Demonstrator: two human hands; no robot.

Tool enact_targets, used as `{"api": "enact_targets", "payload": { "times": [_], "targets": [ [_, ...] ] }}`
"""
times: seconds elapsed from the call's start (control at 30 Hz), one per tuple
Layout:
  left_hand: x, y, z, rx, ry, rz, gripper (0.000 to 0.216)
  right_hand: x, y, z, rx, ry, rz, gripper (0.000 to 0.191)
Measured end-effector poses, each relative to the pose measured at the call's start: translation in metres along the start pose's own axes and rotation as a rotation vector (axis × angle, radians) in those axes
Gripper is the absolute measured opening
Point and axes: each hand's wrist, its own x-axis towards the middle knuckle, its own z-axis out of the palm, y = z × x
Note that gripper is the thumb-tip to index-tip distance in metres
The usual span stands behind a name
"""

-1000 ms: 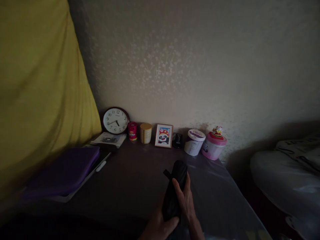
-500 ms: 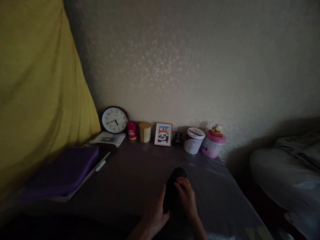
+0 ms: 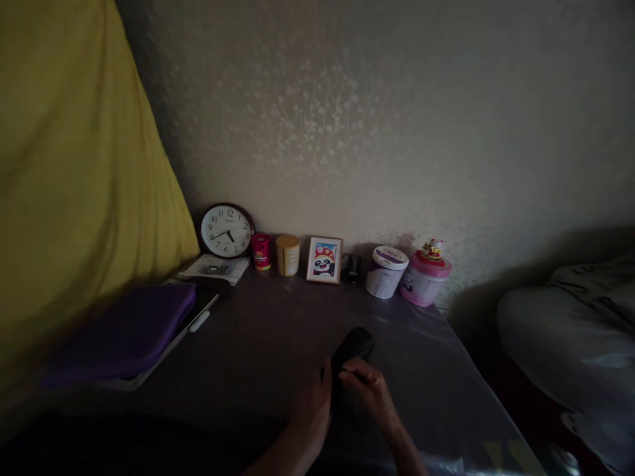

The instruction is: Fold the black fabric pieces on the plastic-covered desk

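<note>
Black bundle [image 3: 356, 342]: grasps its left side with the left hand [image 3: 312, 404], pinches at its right with the right hand [image 3: 371, 391]. Faces a far picture frame [image 3: 324, 260].

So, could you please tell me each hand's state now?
Left hand: holding a folded black umbrella.
Right hand: closed in a pinch against it, exact grip unclear.
</note>
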Motion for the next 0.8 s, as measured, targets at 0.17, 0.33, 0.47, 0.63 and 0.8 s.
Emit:
{"api": "enact_targets", "payload": {
  "times": [0.17,0.33,0.47,0.63,0.8],
  "targets": [
    [-0.005,0.001,0.002,0.139,0.064,0.028,0.073,0.014,-0.003,0.000,-0.029,-0.051,0.006,0.027],
    [-0.007,-0.001,0.000,0.149,0.033,0.099,0.072,0.023,-0.003,0.000,-0.077,-0.096,-0.024,0.030],
    [-0.008,-0.002,0.000,0.172,0.032,0.109,0.068,0.034,0.004,0.002,-0.263,-0.148,-0.052,0.024],
    [-0.013,-0.004,0.001,0.153,0.017,0.143,0.062,0.044,0.007,0.005,-0.580,-0.197,-0.040,0.016],
    [-0.020,-0.011,-0.001,0.088,-0.001,0.110,0.068,0.046,0.002,0.014,-0.786,-0.218,-0.016,0.018]
  ]
}}
